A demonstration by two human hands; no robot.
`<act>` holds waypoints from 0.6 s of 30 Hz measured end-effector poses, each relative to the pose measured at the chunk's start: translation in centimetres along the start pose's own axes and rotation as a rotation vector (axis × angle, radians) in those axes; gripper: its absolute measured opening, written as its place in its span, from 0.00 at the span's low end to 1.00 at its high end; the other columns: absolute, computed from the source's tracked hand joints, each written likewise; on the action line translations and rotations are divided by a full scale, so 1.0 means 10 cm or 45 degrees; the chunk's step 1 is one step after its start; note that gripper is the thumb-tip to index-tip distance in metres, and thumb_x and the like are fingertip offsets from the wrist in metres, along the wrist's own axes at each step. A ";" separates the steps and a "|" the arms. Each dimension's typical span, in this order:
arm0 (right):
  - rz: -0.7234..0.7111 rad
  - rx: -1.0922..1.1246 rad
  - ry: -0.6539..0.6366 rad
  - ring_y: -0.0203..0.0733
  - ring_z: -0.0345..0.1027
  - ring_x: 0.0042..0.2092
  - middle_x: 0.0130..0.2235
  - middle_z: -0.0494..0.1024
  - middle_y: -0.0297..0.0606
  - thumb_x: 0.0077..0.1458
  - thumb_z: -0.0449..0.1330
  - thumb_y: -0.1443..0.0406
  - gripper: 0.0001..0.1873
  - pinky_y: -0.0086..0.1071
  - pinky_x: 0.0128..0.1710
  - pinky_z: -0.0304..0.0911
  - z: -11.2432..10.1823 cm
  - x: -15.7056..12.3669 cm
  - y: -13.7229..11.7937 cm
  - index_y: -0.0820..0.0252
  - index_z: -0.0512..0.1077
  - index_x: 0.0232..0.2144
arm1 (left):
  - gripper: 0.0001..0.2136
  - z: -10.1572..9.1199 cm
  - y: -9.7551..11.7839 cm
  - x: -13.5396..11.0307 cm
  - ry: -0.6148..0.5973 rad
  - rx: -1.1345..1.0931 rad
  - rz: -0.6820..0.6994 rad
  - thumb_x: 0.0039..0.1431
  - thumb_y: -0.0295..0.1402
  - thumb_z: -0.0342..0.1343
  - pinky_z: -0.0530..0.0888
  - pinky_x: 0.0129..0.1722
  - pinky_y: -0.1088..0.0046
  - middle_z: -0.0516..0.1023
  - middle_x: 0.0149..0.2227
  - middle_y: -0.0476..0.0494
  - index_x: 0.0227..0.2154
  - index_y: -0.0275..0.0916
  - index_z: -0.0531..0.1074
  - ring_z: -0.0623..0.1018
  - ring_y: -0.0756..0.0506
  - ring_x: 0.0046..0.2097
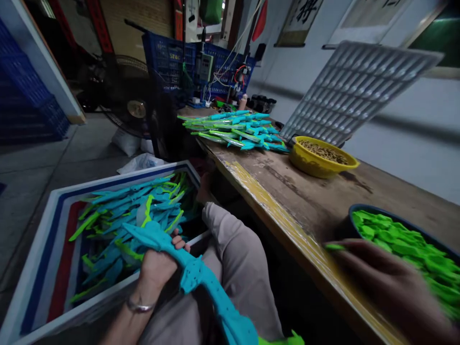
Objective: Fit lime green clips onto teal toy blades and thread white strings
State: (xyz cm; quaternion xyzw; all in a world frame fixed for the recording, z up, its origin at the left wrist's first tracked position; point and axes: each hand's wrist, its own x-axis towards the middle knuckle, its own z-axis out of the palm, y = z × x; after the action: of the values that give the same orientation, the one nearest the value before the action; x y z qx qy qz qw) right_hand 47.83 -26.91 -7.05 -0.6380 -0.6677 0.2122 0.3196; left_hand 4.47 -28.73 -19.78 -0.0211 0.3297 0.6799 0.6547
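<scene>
Left hand [160,263] gripped long blue part [212,282], fingers wrapped round it, left of the worktop [283,191]. Right hand [388,282], blurred, pinched small green piece [334,247] at the worktop's edge; basin [348,226] of green pieces [406,242] sat on the worktop.

Your plastic part [194,274] is turquoise with dark dots; your box [61,268] shows white, blue and red stripes; your basin [311,165] is yellow, your plastic pieces [406,237] lime green, your trousers [240,254] greyish beige
</scene>
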 end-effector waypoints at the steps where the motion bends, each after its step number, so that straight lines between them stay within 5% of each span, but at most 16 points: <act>1: 0.153 0.251 -0.148 0.45 0.71 0.24 0.30 0.81 0.43 0.49 0.69 0.47 0.18 0.35 0.21 0.65 0.30 -0.04 -0.25 0.52 0.81 0.33 | 0.08 0.01 0.01 -0.02 -0.002 -0.029 -0.031 0.65 0.35 0.53 0.77 0.36 0.63 0.72 0.33 0.44 0.39 0.38 0.74 0.73 0.46 0.32; 5: 0.439 1.124 -0.659 0.39 0.72 0.26 0.32 0.82 0.41 0.39 0.78 0.55 0.19 0.31 0.28 0.68 1.46 -0.24 -1.03 0.60 0.80 0.30 | 0.09 0.09 0.15 -0.07 -0.028 -0.150 -0.089 0.62 0.32 0.48 0.77 0.35 0.60 0.66 0.29 0.46 0.35 0.37 0.73 0.70 0.46 0.29; 8: 0.602 1.406 -0.860 0.37 0.74 0.26 0.28 0.82 0.42 0.39 0.79 0.56 0.23 0.27 0.30 0.69 1.92 -0.33 -1.25 0.64 0.81 0.35 | 0.10 0.14 0.35 -0.14 -0.031 -0.225 -0.033 0.60 0.30 0.45 0.78 0.35 0.61 0.66 0.29 0.46 0.36 0.36 0.72 0.71 0.47 0.29; 12: 0.673 1.557 -0.927 0.38 0.78 0.30 0.31 0.83 0.46 0.42 0.80 0.56 0.24 0.25 0.33 0.71 2.03 -0.35 -1.35 0.67 0.82 0.36 | 0.08 0.15 0.60 -0.27 -0.092 -0.343 0.075 0.57 0.27 0.44 0.78 0.34 0.62 0.64 0.28 0.48 0.33 0.36 0.68 0.70 0.48 0.28; 18: 0.521 1.620 -0.935 0.44 0.79 0.37 0.38 0.83 0.45 0.45 0.78 0.58 0.17 0.29 0.35 0.73 1.96 -0.37 -1.55 0.62 0.80 0.33 | 0.07 0.30 0.71 -0.49 -0.253 -0.471 0.288 0.61 0.30 0.46 0.79 0.35 0.60 0.64 0.26 0.50 0.28 0.39 0.65 0.69 0.48 0.27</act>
State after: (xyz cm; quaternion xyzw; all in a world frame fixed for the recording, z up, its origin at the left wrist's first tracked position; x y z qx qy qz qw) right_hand 22.93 -29.63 -10.75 -0.3303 -0.3487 0.8096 0.3374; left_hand -0.01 -31.04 -12.20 -0.0366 0.1337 0.7964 0.5886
